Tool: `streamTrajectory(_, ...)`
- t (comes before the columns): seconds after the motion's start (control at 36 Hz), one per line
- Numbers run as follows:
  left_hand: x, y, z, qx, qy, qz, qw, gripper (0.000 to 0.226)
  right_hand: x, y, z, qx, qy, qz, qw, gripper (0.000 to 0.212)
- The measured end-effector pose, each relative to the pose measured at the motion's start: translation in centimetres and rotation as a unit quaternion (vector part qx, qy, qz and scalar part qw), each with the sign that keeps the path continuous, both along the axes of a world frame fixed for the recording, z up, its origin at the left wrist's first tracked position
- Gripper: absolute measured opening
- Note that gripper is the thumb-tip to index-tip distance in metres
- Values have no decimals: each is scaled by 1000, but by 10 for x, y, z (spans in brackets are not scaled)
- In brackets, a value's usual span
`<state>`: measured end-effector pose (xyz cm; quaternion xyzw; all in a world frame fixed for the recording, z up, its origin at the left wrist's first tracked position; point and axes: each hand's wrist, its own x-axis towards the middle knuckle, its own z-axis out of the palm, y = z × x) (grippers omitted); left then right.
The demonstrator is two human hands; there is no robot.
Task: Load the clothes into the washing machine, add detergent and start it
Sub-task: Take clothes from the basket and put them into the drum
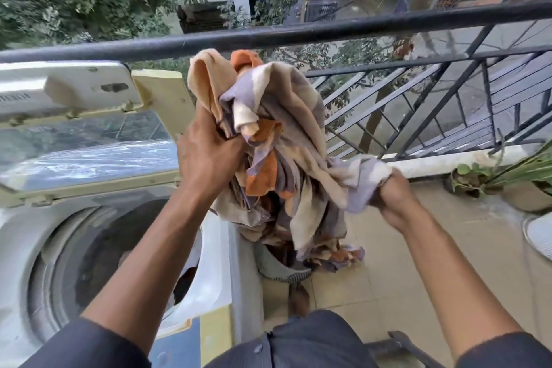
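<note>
Clearly the washing machine (98, 251) on the left stands ready: its lid (89, 134) is folded up and back, so the drum mouth (119, 263) lies open below, with what looks like something dark already inside, though I cannot tell what. Moving right, I see my left hand (206, 158) closed tight on the upper bunch of a patterned cloth (286, 158), beige, lilac and orange, fingers buried in the folds; I judge it is held high so the trailing length clears the machine's edge. The cloth hangs just beside the tub's right wall, not yet over the opening, and its lower end drapes toward more laundry (280, 266) piled on the floor. Further right, my right hand (394, 203) pinches a loose corner in a closed grip, drawing it sideways, probably to gather the slack. Behind runs a black railing (328, 31).
</note>
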<state>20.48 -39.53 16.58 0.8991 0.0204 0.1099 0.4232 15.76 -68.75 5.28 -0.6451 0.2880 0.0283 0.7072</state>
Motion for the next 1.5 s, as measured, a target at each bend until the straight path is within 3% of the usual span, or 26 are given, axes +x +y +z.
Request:
streamTrajectory(0.06, 1, -2, -6, 11, 18, 11, 1000, 51, 2, -3, 45, 94, -99, 32, 990, 16)
streamTrajectory(0.08, 1, -3, -10, 13, 22, 16, 1000, 53, 3, -3, 64, 138, -141, 51, 979, 29)
streamTrajectory(0.14, 2, -6, -15, 10, 15, 18, 1000, 55, 5, 2, 93, 232, -182, 92, 951, 45)
streamTrajectory(0.19, 3, -8, -16, -1, 25, 12, 1000, 60, 12, 10, 114, 322, -193, 139, 916, 47)
streamTrajectory(0.31, 5, -4, -16, -42, 66, -53, 996, 84, 18, 48, 145, 317, -285, 205, 881, 40)
streamTrajectory(0.42, 11, 6, -17, -158, 133, -230, 951, 113, 26, 83, 151, 240, -255, 213, 912, 27)
streamTrajectory(0.47, 15, 3, -19, -162, 151, -284, 933, 124, 29, 98, 151, 207, -246, 218, 921, 30)
streamTrajectory(0.53, 13, -8, -24, -134, 129, -266, 946, 102, 31, 108, 148, 185, -267, 234, 917, 42)
streamTrajectory(0.58, 8, -21, -33, -133, 105, -162, 972, 67, 31, 112, 141, 188, -273, 253, 909, 49)
streamTrajectory(0.67, 7, -27, -45, -95, 60, -28, 993, 39, 29, 108, 136, 161, -273, 298, 900, 49)
streamTrajectory(0.75, 10, -24, -52, -104, 26, -12, 994, 33, 28, 93, 130, 105, -274, 298, 908, 35)
streamTrajectory(0.83, 13, -18, -55, -110, 31, 14, 993, 39, 21, 77, 110, 64, -279, 196, 938, 33)
streamTrajectory(0.92, 17, -12, -52, -127, 33, 29, 991, 48, 14, 58, 59, -125, -222, 115, 960, 40)
streamTrajectory(0.97, 17, -11, -42, -130, 32, 33, 990, 45, 7, 42, 5, -234, -106, 151, 955, 61)
streamTrajectory(1.08, 16, -12, -21, -116, -4, 26, 993, 42, -11, 34, -76, -311, 109, 307, 893, 130)
streamTrajectory(1.14, 16, -12, -12, -121, -5, 21, 992, 47, -14, 41, -108, -316, 175, 335, 870, 149)
streamTrajectory(1.19, 17, -12, -6, -127, -5, 21, 992, 55, -14, 56, -127, -349, 227, 352, 838, 140)
streamTrajectory(1.22, 17, -12, -2, -133, -3, 27, 991, 57, -12, 63, -138, -356, 247, 339, 835, 123)
streamTrajectory(1.28, 17, -11, 4, -153, -8, 38, 988, 52, -8, 78, -144, -342, 253, 288, 858, 72)
streamTrajectory(1.36, 19, -6, 12, -168, -11, 51, 984, 69, 1, 81, -142, -332, 217, 200, 896, 26)
streamTrajectory(1.42, 20, -2, 10, -151, -14, 53, 987, 77, 7, 69, -144, -272, 207, 119, 932, 23)
streamTrajectory(1.5, 21, 0, 6, -112, -13, 49, 992, 76, 11, 36, -147, -214, 161, 36, 963, 46)
